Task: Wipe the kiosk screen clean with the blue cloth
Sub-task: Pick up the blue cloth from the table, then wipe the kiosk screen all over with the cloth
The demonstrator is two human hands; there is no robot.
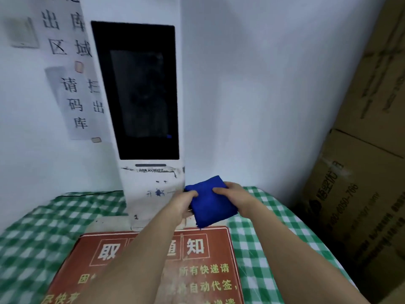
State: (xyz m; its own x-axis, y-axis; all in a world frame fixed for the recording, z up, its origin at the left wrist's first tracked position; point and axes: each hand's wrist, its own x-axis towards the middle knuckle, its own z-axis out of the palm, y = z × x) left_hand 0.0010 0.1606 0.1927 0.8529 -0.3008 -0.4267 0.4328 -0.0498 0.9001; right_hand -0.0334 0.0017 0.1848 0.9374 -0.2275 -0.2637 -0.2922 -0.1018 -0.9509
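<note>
A white kiosk (153, 185) stands upright against the wall on a checked table. Its tall dark screen (140, 93) is off and shows dusty smears in the middle. Below and to the right of the screen, a folded blue cloth (210, 205) is held in front of the kiosk's base. My left hand (183, 204) grips the cloth's left edge with the thumb on top. My right hand (232, 194) grips its right edge, thumb pressed onto the fabric. The cloth is apart from the screen.
A green and white checked tablecloth (263, 238) covers the table. A red notice board (197, 260) lies flat in front of the kiosk. Stacked cardboard boxes (361, 172) stand at the right. Paper signs (81, 102) hang on the wall at the left.
</note>
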